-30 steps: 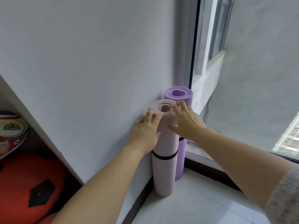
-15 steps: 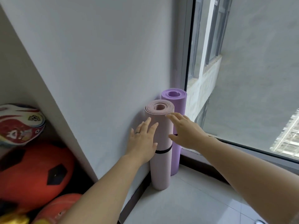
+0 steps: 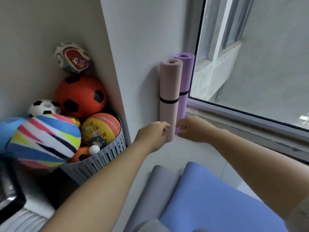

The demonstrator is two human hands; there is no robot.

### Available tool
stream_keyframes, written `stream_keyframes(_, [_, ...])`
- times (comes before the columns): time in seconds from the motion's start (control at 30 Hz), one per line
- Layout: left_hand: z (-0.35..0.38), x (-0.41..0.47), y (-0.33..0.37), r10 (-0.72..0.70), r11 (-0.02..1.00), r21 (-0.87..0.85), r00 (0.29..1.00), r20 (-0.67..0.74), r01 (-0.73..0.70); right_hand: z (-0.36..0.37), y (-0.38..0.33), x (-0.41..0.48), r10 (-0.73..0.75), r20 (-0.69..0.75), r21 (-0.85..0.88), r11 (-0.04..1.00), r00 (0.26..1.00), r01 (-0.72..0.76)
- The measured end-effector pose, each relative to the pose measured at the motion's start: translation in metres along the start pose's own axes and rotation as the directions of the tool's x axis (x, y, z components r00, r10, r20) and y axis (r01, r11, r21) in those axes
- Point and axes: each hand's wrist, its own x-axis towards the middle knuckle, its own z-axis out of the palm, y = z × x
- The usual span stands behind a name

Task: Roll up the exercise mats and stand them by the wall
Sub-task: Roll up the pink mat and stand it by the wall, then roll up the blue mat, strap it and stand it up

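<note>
A rolled pink mat (image 3: 169, 84) with a black strap stands upright against the white wall (image 3: 142, 47). A rolled purple mat (image 3: 187, 76) stands just behind it in the corner by the window. My left hand (image 3: 154, 133) is at the pink mat's foot on its left side, fingers loosely curled and touching it. My right hand (image 3: 192, 128) hovers at the right of the foot with a small gap and holds nothing. A blue mat (image 3: 209, 198) and a grey mat (image 3: 153, 188) lie on the floor beneath my arms.
A grey slatted basket (image 3: 108, 158) full of several balls sits left of the wall's edge. A large window (image 3: 250, 64) with a low sill fills the right side. Pale tiled floor (image 3: 189, 153) runs between the mats and the sill.
Both hands have slid down from the top of the pink mat to its foot. My view has pulled back and dropped, bringing the ball basket and the floor mats into sight.
</note>
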Motion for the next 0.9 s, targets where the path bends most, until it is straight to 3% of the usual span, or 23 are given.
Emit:
stream_keyframes(0.1, [0.004,-0.061,-0.005,-0.031,0.999,-0.024,0.999,-0.039,0.03,0.025,-0.021,-0.053,-0.019,0.028,-0.002,1.0,0.999,0.02])
stream_keyframes(0.23, [0.019,-0.122,-0.018,-0.068,0.997,-0.032,0.997,-0.026,0.067,0.063,-0.042,-0.104,-0.049,0.176,-0.071,0.995,0.983,0.063])
stream_keyframes(0.43, [0.04,-0.161,-0.03,-0.189,0.981,-0.002,0.95,0.248,0.196,0.078,-0.049,-0.126,-0.009,0.313,-0.045,0.999,0.95,0.024])
stream_keyframes(0.6, [0.066,-0.14,-0.04,-0.229,0.973,0.049,0.913,0.338,0.226,0.11,-0.031,-0.105,0.04,0.396,-0.032,0.999,0.917,-0.03])
stream_keyframes(0.8, [0.19,-0.136,-0.079,-0.246,0.968,0.075,0.866,0.435,0.238,0.23,0.01,-0.085,0.081,0.476,-0.064,0.996,0.876,-0.058])
stream_keyframes(0.9, [0.267,-0.155,-0.108,-0.285,0.957,0.108,0.805,0.521,0.269,0.295,0.023,-0.083,0.087,0.5,-0.062,0.996,0.861,-0.065])
